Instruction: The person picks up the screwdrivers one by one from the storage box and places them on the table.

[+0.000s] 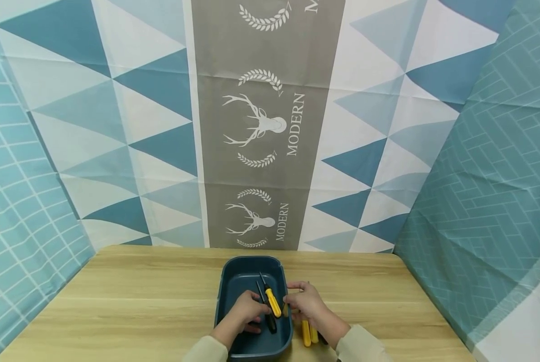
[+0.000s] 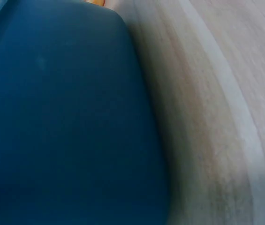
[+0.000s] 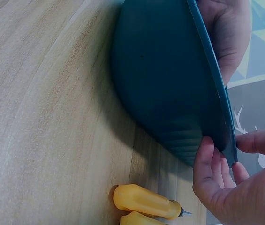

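Note:
A dark blue rectangular bin point(image 1: 230, 266) stands on the table. My right hand point(image 1: 308, 303) pinches its right rim; the right wrist view shows fingers point(image 3: 206, 161) against the outer wall and others across the edge. Inside lie a yellow-handled screwdriver point(image 1: 273, 302) and a black-handled screwdriver point(image 1: 271, 324). My left hand point(image 1: 244, 310) reaches into the bin, bent fingers over the black screwdriver; I cannot tell whether they grip it. In the left wrist view the bin's outer wall point(image 2: 71, 112) fills the left side and the left hand's fingers are hidden.
Yellow-handled screwdrivers point(image 3: 146, 201) lie on the table right of the bin, partly under my right forearm, beside a dark handle point(image 1: 322, 340). The wooden table point(image 1: 152, 291) extends to both sides. A patterned sheet point(image 1: 260, 176) hangs at its back edge.

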Demonstrator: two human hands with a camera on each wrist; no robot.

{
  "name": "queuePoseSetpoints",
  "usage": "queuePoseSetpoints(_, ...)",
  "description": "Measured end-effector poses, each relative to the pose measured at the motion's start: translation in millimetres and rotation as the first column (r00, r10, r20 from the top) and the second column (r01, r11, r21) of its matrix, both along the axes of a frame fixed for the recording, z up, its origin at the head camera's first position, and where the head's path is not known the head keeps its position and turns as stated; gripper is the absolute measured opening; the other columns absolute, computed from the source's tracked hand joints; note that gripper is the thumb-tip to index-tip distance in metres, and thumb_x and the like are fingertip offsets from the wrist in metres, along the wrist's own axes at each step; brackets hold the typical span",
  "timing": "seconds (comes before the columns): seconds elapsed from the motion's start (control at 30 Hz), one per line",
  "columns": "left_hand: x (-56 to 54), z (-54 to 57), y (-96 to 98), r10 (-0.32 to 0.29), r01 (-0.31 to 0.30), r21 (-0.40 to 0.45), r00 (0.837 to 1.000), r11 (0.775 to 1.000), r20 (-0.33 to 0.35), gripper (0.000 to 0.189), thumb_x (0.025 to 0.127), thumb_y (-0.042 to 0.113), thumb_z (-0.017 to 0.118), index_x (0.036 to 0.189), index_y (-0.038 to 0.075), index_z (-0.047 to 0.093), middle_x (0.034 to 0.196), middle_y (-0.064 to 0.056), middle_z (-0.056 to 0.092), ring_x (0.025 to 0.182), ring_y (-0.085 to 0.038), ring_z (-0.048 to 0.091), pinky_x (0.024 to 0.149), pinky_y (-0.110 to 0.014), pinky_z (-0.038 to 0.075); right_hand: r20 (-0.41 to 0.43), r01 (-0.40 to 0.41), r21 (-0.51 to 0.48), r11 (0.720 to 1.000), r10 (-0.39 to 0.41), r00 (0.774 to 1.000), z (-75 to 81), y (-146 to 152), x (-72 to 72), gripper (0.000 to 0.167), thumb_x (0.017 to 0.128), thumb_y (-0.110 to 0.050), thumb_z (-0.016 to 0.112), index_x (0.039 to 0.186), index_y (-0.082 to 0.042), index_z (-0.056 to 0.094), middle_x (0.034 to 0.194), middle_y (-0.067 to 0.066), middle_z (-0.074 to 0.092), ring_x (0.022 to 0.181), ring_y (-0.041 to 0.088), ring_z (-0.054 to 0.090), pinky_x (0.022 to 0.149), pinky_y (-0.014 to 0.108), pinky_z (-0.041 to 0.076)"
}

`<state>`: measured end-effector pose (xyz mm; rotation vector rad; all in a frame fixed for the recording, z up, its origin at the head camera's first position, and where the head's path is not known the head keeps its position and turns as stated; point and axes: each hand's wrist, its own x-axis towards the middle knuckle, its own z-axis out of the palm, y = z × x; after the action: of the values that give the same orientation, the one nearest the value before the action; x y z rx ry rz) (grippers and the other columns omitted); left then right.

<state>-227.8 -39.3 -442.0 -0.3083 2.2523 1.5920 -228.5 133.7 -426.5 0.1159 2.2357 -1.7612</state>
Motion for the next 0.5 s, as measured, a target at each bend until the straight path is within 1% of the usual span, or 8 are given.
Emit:
queuePoseSetpoints(0.13,-0.6,-0.4,4.7,0.018,-0.018,-0.006,1.000,1.000,0.001,0.053,0.078,0.008,0.068,0.121,-0.007,0.043,0.099,-0.021,0.052,0.081,-0.029,0.057,0.059,-0.036,0.057,-0.005,-0.001,0.002,1.000,0.001,1.000,0.4,0,0.4,0.045,0.084,-0.006,0.061,0.125,0.002,0.047,0.092,0.011,0.057,0.075,0.020,0.054,0.062,0.032,0.052)
queuePoseSetpoints(0.33,0.8,1.9,9.8,0.033,-0.033,-0.001,0.999,0.999,-0.020,0.046,0.077,0.006,0.067,0.115,-0.007,0.044,0.093,-0.019,0.050,0.079,-0.029,0.056,0.059,-0.037,0.057,-0.003,-0.002,-0.003,1.000,0.002,1.000,1.0,1,0.7,0.046,0.083,-0.006,0.062,0.126,0.002,0.047,0.095,0.013,0.057,0.077,0.021,0.053,0.062,0.032,0.052)
queuePoseSetpoints(0.5,0.3,2.8,12.0,0.043,-0.044,-0.013,0.999,0.999,-0.024,0.044,0.078,0.005,0.065,0.115,-0.008,0.045,0.092,-0.018,0.050,0.079,-0.028,0.056,0.059,-0.036,0.057,-0.006,-0.005,-0.012,1.000,0.005,1.000,1.1,1,1.3,0.047,0.083,-0.006,0.061,0.126,0.002,0.047,0.095,0.013,0.057,0.077,0.021,0.053,0.063,0.033,0.052)
